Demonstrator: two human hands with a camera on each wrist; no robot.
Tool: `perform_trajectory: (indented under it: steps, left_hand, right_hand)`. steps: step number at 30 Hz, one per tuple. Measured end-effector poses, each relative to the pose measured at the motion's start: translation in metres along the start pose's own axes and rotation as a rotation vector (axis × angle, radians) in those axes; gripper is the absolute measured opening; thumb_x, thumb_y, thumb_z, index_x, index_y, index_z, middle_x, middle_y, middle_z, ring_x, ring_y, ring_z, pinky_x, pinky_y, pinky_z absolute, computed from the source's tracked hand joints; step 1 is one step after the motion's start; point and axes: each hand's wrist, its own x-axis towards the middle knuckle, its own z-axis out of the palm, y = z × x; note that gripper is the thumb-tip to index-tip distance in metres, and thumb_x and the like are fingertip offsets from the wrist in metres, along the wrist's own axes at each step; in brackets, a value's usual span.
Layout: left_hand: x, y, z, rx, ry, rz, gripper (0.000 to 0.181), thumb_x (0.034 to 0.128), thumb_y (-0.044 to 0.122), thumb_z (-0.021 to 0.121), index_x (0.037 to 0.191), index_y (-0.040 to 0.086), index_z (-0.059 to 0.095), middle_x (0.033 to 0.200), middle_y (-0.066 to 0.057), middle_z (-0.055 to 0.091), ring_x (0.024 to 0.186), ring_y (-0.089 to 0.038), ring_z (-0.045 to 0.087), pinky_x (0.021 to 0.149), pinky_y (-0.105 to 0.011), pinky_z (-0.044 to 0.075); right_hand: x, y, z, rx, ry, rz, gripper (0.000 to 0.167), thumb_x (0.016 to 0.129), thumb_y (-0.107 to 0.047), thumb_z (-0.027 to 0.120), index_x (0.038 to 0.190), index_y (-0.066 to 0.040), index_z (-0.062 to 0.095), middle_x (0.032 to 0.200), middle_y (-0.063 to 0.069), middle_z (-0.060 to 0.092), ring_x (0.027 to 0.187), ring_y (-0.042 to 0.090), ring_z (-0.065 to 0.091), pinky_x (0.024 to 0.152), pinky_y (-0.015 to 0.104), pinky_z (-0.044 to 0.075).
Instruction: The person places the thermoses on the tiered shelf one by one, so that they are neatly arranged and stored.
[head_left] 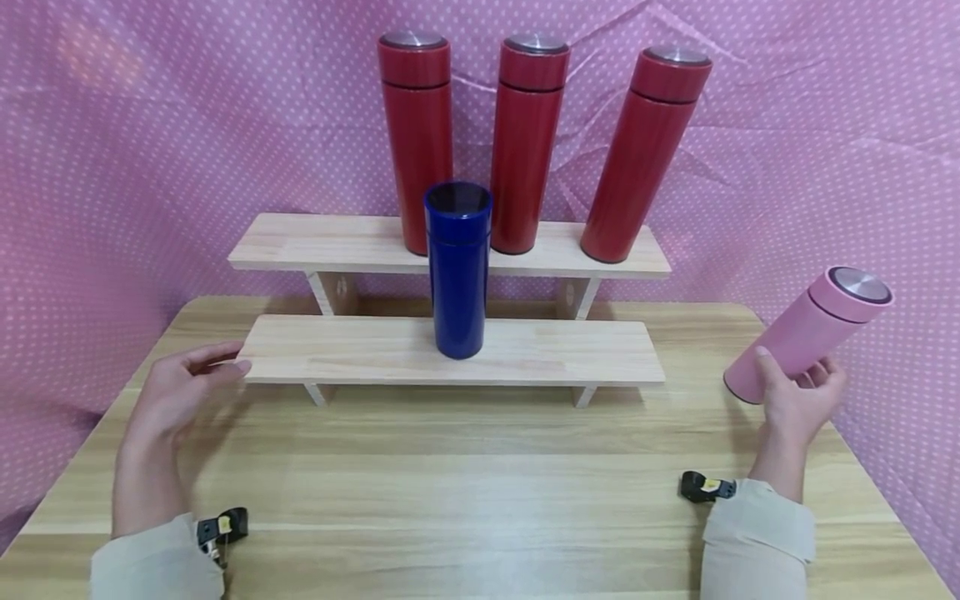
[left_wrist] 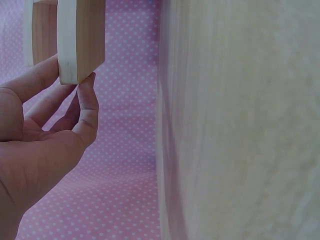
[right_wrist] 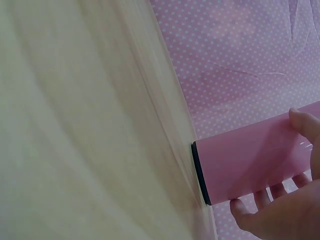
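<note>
At the right side of the table, my right hand (head_left: 802,402) grips a pink thermos (head_left: 797,343) with a silver-topped lid. In the right wrist view the thumb and fingers wrap the thermos (right_wrist: 250,162), and its dark base is at or very near the tabletop. My left hand (head_left: 174,390) pinches the left end of the lower wooden shelf (head_left: 352,350); the left wrist view has the board end (left_wrist: 80,45) between thumb and fingers. A dark blue thermos (head_left: 459,287) stands upright on that shelf, right of its middle.
Behind, a higher wooden shelf (head_left: 307,242) bears three taller red thermoses (head_left: 420,142), the blue one partly covering two of them. A pink dotted cloth (head_left: 187,125) hangs at the back and sides. The wood-grain table (head_left: 465,483) extends in front of the shelves.
</note>
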Motion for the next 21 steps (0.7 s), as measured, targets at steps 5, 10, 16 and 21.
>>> perform_trajectory:
  steps: [5,10,16,21]
  left_hand:
    - [0.0005,0.0002,-0.0005,0.020,0.018,0.024,0.070,0.0973,0.044,0.068,0.149,0.001,0.048,0.150,-0.018,0.047,0.115,-0.007,0.053,0.091,-0.012,0.045]
    - [0.0022,-0.0008,0.0000,0.013,0.035,0.048,0.069,0.0964,0.042,0.070,0.146,-0.001,0.050,0.140,-0.010,0.055,0.098,0.010,0.048,0.076,-0.006,0.043]
    - [0.0013,-0.0025,-0.0015,0.024,0.011,0.049,0.071,0.0969,0.044,0.069,0.149,0.000,0.047,0.146,-0.015,0.051,0.100,0.011,0.047,0.077,-0.006,0.043]
    - [0.0017,-0.0033,-0.0019,0.044,0.001,0.057,0.072,0.0974,0.045,0.067,0.149,0.000,0.046,0.151,-0.025,0.044,0.101,0.011,0.045,0.076,-0.006,0.042]
  right_hand:
    - [0.0005,-0.0001,-0.0005,0.001,-0.019,0.016,0.078,0.080,0.007,0.079,0.145,-0.021,0.046,0.137,-0.001,0.049,0.119,0.009,0.046,0.106,0.021,0.035]
    - [0.0013,-0.0007,-0.0003,0.025,-0.029,0.031,0.080,0.080,0.010,0.079,0.146,-0.021,0.046,0.139,0.000,0.050,0.121,0.010,0.046,0.107,0.022,0.037]
    - [0.0012,-0.0016,-0.0003,0.077,-0.026,0.035,0.079,0.077,0.013,0.081,0.143,-0.020,0.052,0.138,0.001,0.053,0.120,0.012,0.049,0.106,0.024,0.039]
    - [0.0020,-0.0005,0.0000,0.103,-0.013,0.022,0.079,0.074,0.014,0.082,0.141,-0.019,0.056,0.135,0.002,0.055,0.117,0.013,0.051,0.104,0.026,0.040]
